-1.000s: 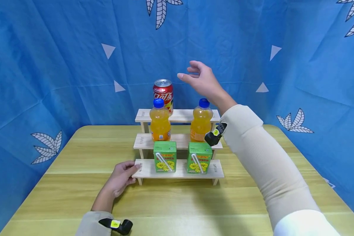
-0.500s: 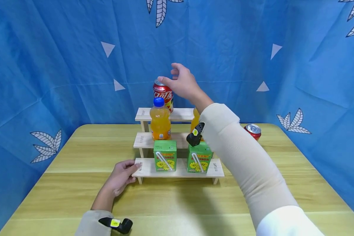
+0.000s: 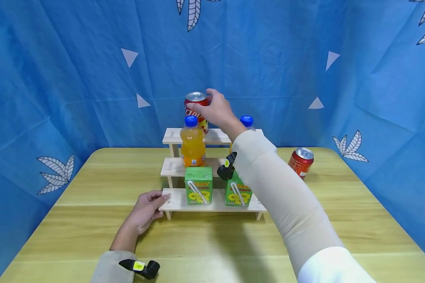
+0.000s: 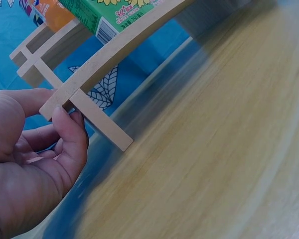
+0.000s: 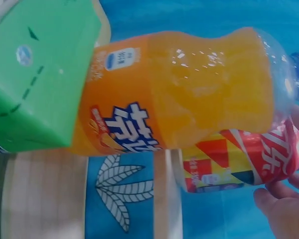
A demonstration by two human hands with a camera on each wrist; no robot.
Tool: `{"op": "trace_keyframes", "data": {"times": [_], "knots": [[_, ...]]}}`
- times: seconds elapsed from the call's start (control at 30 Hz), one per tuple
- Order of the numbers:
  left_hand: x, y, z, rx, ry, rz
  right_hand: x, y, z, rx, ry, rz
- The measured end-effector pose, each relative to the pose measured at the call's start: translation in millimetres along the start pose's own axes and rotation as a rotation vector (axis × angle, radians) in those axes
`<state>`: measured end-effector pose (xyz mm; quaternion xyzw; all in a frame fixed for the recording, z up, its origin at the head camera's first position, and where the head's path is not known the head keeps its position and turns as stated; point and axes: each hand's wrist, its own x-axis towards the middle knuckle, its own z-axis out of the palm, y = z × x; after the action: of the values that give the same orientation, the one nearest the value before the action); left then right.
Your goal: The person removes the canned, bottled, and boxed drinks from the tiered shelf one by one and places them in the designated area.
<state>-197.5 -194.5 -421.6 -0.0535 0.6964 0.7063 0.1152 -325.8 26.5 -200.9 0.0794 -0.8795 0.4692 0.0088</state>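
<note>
A three-tier wooden display rack (image 3: 177,201) stands on the table. My left hand (image 3: 145,212) pinches the left end of its lowest board between thumb and fingers, also plain in the left wrist view. On the top tier, at the left, stands a red soda can (image 3: 203,123). My right hand (image 3: 217,111) grips the can's upper part, thumb on the near side; the right wrist view shows fingers on both sides of the can (image 5: 229,159). One orange soda bottle (image 3: 193,145) partly covers the can. A second bottle (image 3: 247,121) is mostly hidden behind my right arm.
Two green drink cartons with straws stand on the lowest tier, a left carton (image 3: 199,185) and a right carton (image 3: 238,194) partly behind my sleeve. Another red can (image 3: 301,163) stands on the table (image 3: 92,236), right of the rack. A blue curtain (image 3: 269,59) hangs behind.
My right hand has moved left and down onto the can on the top tier and closed round it. The other can has come into view from behind my arm. My left hand stays put.
</note>
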Motion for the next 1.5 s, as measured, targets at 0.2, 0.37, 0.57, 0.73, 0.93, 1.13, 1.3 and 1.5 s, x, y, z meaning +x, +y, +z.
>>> {"op": "trace_keyframes", "data": {"times": [0.2, 0.37, 0.57, 0.73, 0.93, 1.13, 1.3, 1.5], "knots": [[2.0, 0.8, -1.0, 0.004, -0.001, 0.015, 1.2, 2, 7, 0.027, -0.009, -0.002], [3.2, -0.7, -0.5, 0.008, 0.004, 0.014, 1.7, 6, 12, 0.029, 0.004, -0.001], [1.3, -4.7, -1.0, 0.01, 0.009, 0.007, 1.7, 9, 17, 0.014, -0.008, 0.013], [-1.5, -6.4, -1.2, 0.01, 0.014, 0.001, 0.6, 7, 19, -0.006, -0.027, 0.014], [-0.2, -3.0, -0.2, 0.02, 0.009, 0.012, 1.0, 5, 15, -0.034, 0.001, -0.004], [0.7, -1.5, 1.4, 0.024, 0.007, 0.007, 0.7, 4, 12, -0.053, 0.001, 0.018], [1.4, -2.6, 1.4, 0.022, 0.003, 0.015, -1.6, 3, 10, -0.074, 0.004, 0.011], [1.7, -4.9, 0.5, 0.015, 0.0, 0.031, -4.2, 2, 3, -0.101, 0.003, -0.011]]}}
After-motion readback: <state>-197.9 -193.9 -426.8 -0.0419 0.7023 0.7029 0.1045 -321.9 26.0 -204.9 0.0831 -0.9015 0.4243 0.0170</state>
